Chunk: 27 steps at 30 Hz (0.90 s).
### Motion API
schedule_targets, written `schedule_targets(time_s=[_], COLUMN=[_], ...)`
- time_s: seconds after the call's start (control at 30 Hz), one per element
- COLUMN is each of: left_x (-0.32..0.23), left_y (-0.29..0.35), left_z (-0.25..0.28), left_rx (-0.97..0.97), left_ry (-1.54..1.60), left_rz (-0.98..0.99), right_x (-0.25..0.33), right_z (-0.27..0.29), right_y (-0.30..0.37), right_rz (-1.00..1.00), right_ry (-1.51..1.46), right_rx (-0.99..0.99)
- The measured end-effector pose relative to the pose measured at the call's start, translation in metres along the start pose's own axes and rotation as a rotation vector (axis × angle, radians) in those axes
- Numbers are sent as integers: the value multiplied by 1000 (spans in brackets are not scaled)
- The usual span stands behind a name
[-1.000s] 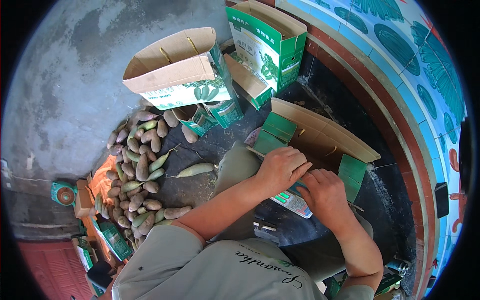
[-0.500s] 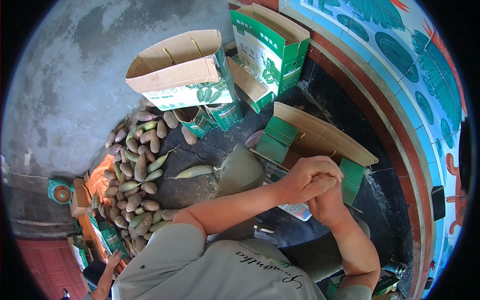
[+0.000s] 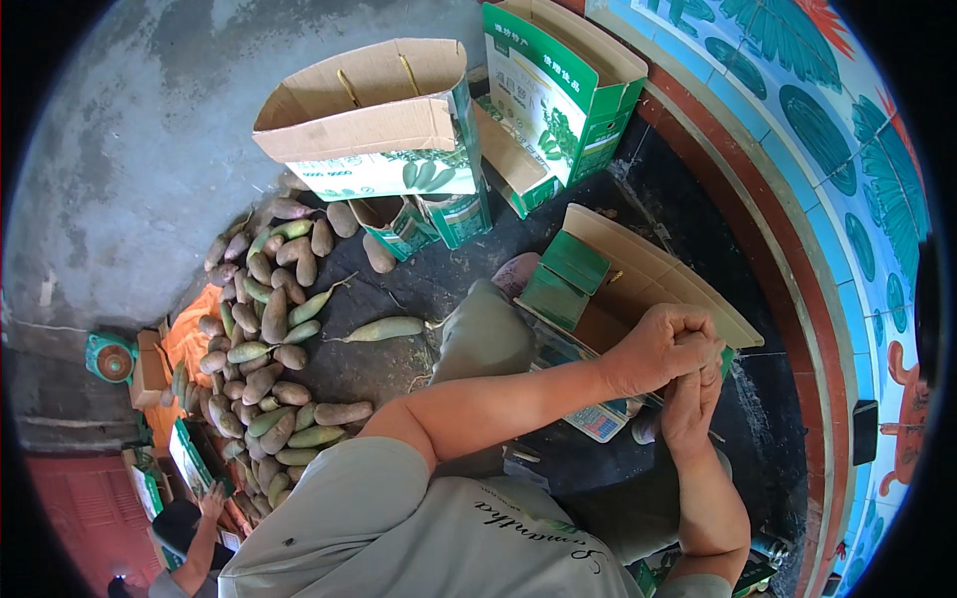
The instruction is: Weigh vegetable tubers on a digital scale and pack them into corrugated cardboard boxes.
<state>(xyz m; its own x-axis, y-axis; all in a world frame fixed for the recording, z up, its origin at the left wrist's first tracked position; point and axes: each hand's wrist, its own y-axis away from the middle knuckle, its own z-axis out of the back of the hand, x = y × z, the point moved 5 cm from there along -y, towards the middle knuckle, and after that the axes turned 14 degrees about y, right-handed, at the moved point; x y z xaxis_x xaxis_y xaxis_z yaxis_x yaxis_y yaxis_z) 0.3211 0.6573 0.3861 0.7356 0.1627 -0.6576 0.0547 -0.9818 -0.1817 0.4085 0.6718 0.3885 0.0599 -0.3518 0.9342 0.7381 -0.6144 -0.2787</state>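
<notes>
Left hand and right hand pressed together, fingers curled, in front of the open box; can't tell if anything's between them. Scale below left forearm. Roots piled left, one radish apart. Cartons stand beyond. Co-worker's hand lower left.

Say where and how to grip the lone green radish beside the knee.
Probably its thick middle, reaching down from above: the radish lies on its side, apart from the pile, with floor showing along both long sides. Its thin ends look like poorer holds.
</notes>
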Motion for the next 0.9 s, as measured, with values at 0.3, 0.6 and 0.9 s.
schedule_targets(time_s=[0.3, 0.6, 0.9], left_x=[-2, -7, 1], left_y=[8, 16, 16], left_z=[5, 12, 13], left_rx=[-206, -223, -127], left_ry=[7, 106, 315], left_rz=[-71, -47, 32], right_x=[-18, -7, 1], right_z=[-8, -25, -30], right_y=[10, 8, 8], right_rz=[185, 398, 390], right_ry=[438, 684, 977], right_rx=[-174, -223, -125])
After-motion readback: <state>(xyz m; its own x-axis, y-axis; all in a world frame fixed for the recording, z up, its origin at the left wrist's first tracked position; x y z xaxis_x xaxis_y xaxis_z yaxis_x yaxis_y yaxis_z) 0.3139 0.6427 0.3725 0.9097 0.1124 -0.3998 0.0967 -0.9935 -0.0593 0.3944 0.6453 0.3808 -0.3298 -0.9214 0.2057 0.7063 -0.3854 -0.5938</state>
